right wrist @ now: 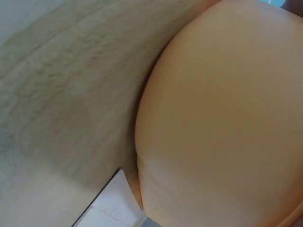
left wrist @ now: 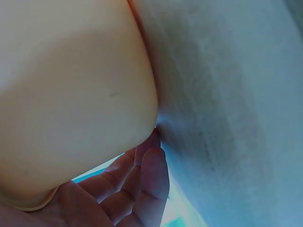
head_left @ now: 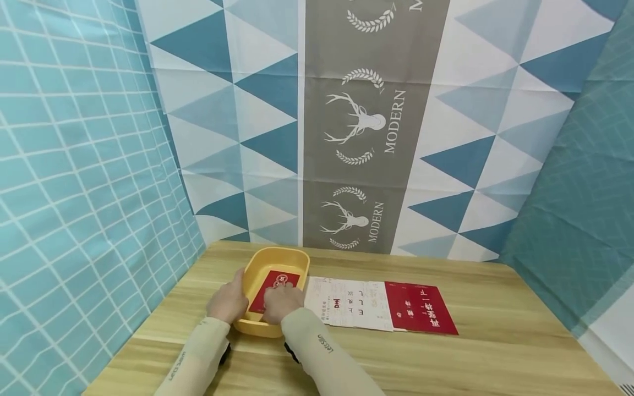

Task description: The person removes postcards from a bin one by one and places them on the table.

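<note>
A yellow plastic tub with rounded corners stands on the table's left part. Inside lies a red booklet or card with a pale round emblem. My left hand grips the tub's left side; in the left wrist view its fingers curl by the pale outer wall. Over the red booklet, my right hand reaches inside the tub with bent fingers. Its fingertips are hidden, so whether it pinches the booklet cannot be told. The right wrist view is mostly filled by the tub's outer wall.
Right of the tub, white printed sheets and a red printed sheet lie in a row on the wooden table. A patterned cloth backdrop rises behind, with a blue checked sheet on the left.
</note>
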{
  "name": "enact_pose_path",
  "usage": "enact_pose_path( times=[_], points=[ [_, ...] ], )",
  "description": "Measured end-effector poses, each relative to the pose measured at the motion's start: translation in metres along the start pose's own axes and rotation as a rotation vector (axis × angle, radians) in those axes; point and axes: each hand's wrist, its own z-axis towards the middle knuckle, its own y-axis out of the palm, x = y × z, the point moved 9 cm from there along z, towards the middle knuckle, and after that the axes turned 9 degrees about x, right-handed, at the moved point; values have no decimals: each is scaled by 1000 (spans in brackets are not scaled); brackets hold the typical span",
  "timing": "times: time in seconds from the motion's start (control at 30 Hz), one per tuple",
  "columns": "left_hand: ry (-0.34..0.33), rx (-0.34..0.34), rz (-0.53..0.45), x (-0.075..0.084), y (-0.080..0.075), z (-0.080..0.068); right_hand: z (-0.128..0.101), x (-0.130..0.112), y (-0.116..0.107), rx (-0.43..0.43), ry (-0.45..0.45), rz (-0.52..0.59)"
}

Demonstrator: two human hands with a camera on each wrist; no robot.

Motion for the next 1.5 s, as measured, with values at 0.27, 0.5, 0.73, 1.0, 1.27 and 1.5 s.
enact_pose_path(
  times=[0.27,0.5,0.73,1.0,1.27,1.5],
  points=[
    [8,20,3,5,-5,4,6,1,-3,83,-25,-9],
    [-5,0,-2,1,-3,2,0,-2,-11,235,-45,37],
    [3,11,-3,1,-4,2,-2,0,-21,376,-8,73],
    [1,8,5,0,1,2,-8,8,-24,457,29,182],
    [-6,12,1,1,-2,3,-13,20,-31,502,82,435],
    [-13,7,0,2,-1,-1,-17,26,-24,433,105,508]
  ],
)
